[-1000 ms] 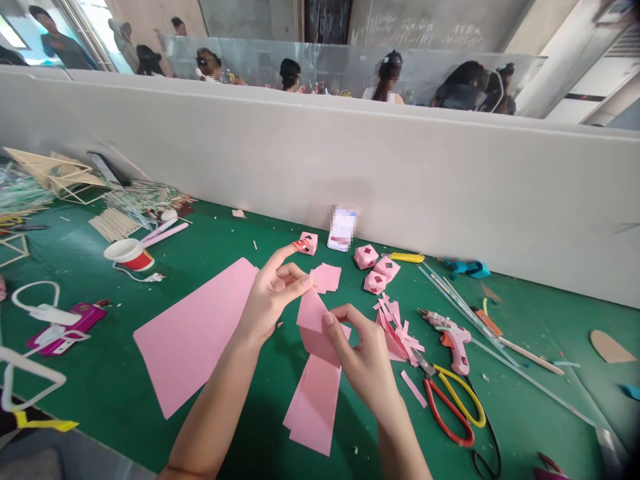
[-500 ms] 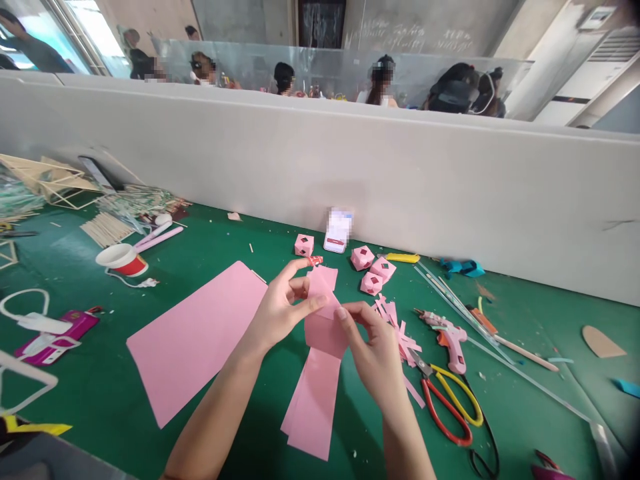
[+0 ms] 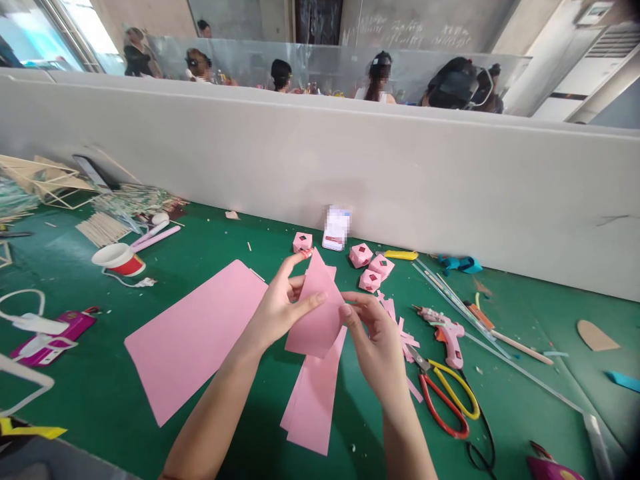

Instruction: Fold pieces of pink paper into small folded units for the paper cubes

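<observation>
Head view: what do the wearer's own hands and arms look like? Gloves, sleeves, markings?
Left hand and right hand: no gloves. Forearms: no sleeves in view. A red wrap with pale marks sits near the left index tip. A thin reddish band crosses the left arm at the bottom edge; can't tell what it is.

Pink ppr [image 3: 319, 323], grn tbl [image 3: 220, 239]

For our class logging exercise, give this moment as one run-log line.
left hand: holds pink paper | right hand: at its right edge | scissors: on table, right of hands
</observation>
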{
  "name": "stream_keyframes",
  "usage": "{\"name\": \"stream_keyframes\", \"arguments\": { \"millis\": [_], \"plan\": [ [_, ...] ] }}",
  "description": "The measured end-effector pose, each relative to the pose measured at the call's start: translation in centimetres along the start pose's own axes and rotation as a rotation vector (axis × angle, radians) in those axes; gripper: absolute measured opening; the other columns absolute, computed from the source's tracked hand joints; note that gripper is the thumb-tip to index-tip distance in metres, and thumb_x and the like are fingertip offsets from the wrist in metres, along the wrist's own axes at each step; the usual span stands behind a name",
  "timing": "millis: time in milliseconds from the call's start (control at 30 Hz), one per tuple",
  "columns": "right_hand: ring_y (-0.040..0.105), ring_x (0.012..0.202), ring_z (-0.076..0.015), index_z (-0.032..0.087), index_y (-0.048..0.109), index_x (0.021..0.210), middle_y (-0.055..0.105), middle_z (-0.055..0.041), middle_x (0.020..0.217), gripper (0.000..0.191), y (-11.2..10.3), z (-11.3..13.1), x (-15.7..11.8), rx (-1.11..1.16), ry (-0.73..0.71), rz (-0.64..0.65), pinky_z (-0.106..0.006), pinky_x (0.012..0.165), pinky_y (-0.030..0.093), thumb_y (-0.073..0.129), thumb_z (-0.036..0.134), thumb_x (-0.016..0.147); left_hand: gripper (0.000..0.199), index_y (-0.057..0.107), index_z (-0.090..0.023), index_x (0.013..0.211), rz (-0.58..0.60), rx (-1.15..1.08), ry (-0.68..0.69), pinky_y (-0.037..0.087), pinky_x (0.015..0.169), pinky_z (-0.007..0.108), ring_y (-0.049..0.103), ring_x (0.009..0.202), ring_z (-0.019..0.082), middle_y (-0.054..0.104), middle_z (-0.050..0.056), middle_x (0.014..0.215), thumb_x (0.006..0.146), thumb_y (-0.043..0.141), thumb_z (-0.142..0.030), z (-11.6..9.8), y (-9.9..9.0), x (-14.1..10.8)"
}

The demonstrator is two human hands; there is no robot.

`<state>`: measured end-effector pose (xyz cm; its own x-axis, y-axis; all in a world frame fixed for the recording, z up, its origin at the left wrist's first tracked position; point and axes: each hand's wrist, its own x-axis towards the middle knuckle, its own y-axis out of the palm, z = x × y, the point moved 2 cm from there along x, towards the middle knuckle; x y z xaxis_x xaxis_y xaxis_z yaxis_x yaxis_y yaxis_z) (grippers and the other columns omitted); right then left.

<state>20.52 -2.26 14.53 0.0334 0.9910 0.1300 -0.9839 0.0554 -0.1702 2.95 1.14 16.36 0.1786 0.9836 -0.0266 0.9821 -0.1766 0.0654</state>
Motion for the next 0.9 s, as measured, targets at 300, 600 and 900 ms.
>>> {"name": "stream_keyframes", "arguments": {
  "millis": [300,600,900],
  "plan": [
    [0.068,0.088,-0.0187,0.026,0.068,0.123,0.074,-0.0045,0.097,0.029,-0.25,0.2,-0.06,-0.011,-0.096,-0.029,-0.03,0.077,0.055,0.057,0.039,0.1,0.088,0.033,-0.028,0.153,-0.028,-0.021,-0.022,0.057,0.075,0.031,0.074,0.092,0.025,0.076,0.007,0.103,0.082,0.082,-0.04,0.14,-0.08,0.0],
    [0.068,0.097,-0.022,0.027,0.074,0.12,0.076,-0.0063,0.114,0.028,-0.44,0.45,0.09,-0.093,-0.125,0.053,-0.036,0.086,0.056,0.069,0.031,0.093,0.081,0.029,-0.03,0.154,0.014,-0.027,-0.011,0.057,0.082,0.034,0.074,0.096,0.024,0.075,0.007,0.108,0.088,0.075,-0.04,0.37,0.15,-0.04],
    [0.07,0.098,-0.0224,0.028,0.077,0.111,0.076,-0.0058,0.108,0.02,-0.98,0.02,0.53,-0.043,-0.125,-0.009,-0.036,0.086,0.056,0.068,0.034,0.095,0.09,0.032,-0.039,0.154,0.088,0.325,0.274,0.03,0.124,0.049,0.03,0.155,0.027,0.042,0.005,0.162,0.081,0.084,-0.033,-0.18,0.26,-0.68]
  ]
}}
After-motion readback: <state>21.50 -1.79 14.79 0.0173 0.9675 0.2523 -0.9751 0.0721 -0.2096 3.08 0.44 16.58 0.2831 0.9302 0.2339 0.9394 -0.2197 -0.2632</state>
